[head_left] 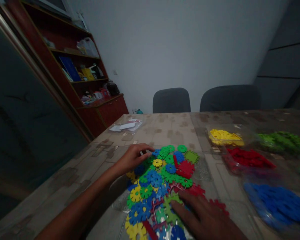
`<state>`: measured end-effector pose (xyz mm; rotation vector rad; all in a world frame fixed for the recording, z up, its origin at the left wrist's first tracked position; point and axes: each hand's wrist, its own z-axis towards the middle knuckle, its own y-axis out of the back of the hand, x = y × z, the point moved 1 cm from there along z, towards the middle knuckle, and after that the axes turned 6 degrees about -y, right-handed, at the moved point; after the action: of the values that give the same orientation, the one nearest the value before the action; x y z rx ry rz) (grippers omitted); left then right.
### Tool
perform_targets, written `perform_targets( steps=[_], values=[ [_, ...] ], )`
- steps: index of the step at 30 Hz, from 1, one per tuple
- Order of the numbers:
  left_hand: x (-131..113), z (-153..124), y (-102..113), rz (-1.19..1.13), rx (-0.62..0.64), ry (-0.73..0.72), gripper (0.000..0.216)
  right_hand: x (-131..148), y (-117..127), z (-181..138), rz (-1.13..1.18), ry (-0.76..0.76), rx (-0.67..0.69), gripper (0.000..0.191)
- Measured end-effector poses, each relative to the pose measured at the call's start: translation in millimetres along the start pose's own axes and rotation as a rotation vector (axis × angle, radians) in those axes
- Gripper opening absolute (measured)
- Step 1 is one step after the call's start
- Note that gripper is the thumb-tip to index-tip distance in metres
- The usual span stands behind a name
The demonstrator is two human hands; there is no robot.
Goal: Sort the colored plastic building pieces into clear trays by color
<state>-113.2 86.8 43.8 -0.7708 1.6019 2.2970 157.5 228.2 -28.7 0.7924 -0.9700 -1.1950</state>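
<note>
A heap of flat plastic gear and snowflake pieces (162,180) in blue, green, yellow and red lies on the table in front of me. My left hand (133,157) rests at the heap's far left edge, fingers curled loosely onto the pieces there. At the near edge my right hand (202,215) lies flat with fingers stretched out over green and red pieces, holding nothing.
Sorted piles lie at the right: yellow (225,136), red (248,158), green (285,141), blue (277,203). A clear bag with papers (126,126) lies far left on the table (90,166). Two grey chairs (171,100) stand behind, a wooden shelf unit (90,86) to the left.
</note>
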Motion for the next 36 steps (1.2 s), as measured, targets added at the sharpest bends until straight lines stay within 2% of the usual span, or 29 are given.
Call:
perform_targets(
  steps=[4, 5, 6, 10, 14, 17, 24, 28, 31, 36],
  values=[
    [10, -7, -2, 0.024, 0.004, 0.025, 0.023, 7, 4, 29, 0.041, 0.004, 0.097, 0.08],
    [10, -6, -3, 0.029, 0.009, 0.024, 0.022, 4, 7, 34, 0.075, -0.004, 0.12, 0.079],
    [9, -4, -5, 0.033, 0.015, 0.023, 0.022, 0, 10, 39, 0.101, -0.024, 0.139, 0.073],
    [8, -1, -8, 0.037, 0.068, 0.014, 0.02, -18, 20, 47, 0.208, -0.128, 0.163, 0.027],
    [10, -5, -7, 0.046, 0.116, 0.014, 0.019, -27, 27, 48, 0.393, -0.208, 0.146, 0.028],
    [11, -7, -6, 0.061, 0.133, 0.017, 0.018, -32, 25, 49, 0.43, -0.247, 0.075, 0.03],
    [12, -9, -6, 0.093, 0.173, 0.021, 0.019, -40, 18, 44, 0.319, -0.214, -0.04, 0.032],
    [14, -9, -5, 0.097, 0.217, 0.01, 0.019, -28, 26, 40, 0.239, -0.103, -0.077, 0.031],
    [13, -9, -4, 0.089, 0.247, -0.017, 0.018, -16, 29, 40, 0.161, 0.002, -0.102, 0.038],
    [9, -9, -4, 0.078, 0.275, -0.036, 0.018, -18, 26, 43, 0.018, 0.012, -0.157, 0.042]
  ],
)
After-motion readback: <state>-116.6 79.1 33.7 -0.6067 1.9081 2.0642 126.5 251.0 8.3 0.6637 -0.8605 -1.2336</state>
